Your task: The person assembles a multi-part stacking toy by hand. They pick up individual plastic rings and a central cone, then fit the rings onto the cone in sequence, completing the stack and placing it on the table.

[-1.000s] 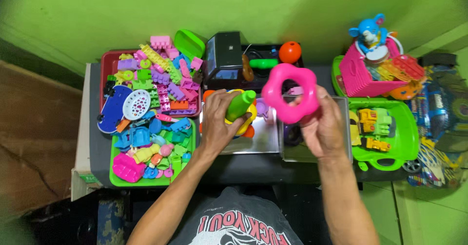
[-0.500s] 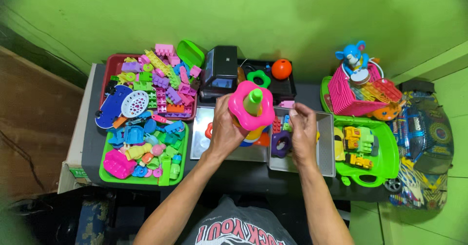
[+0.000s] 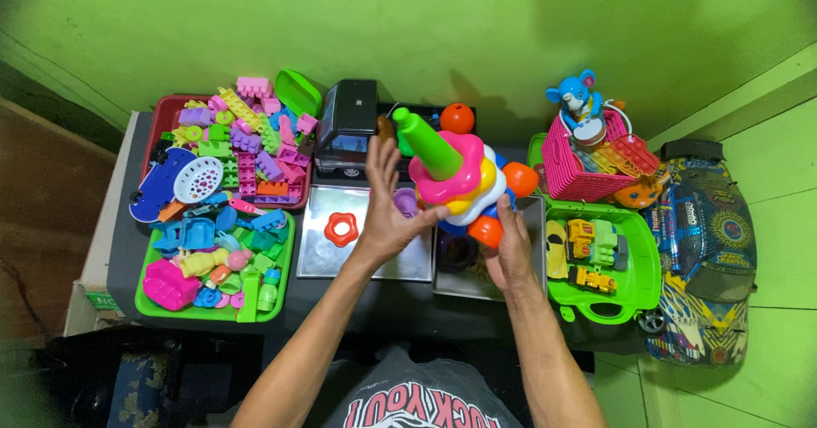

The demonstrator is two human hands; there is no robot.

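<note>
From above, the right hand [image 3: 511, 249] grips the base of the ring stacker [image 3: 459, 181], lifted and tilted over the steel trays [image 3: 374, 262]. The left hand [image 3: 387, 211] lies open-palmed against it. Several rings are on; an orange ring [image 3: 341, 229] lies in the tray, unstacked.

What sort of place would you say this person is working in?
Probably a home toy corner or small sorting station: a dark table against a green wall, trays heaped with plastic blocks, and a pink basket of toys.

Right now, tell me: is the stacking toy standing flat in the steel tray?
No. The stacking toy is lifted and tilted, held from below by the right hand, with the left hand beside it.
</note>
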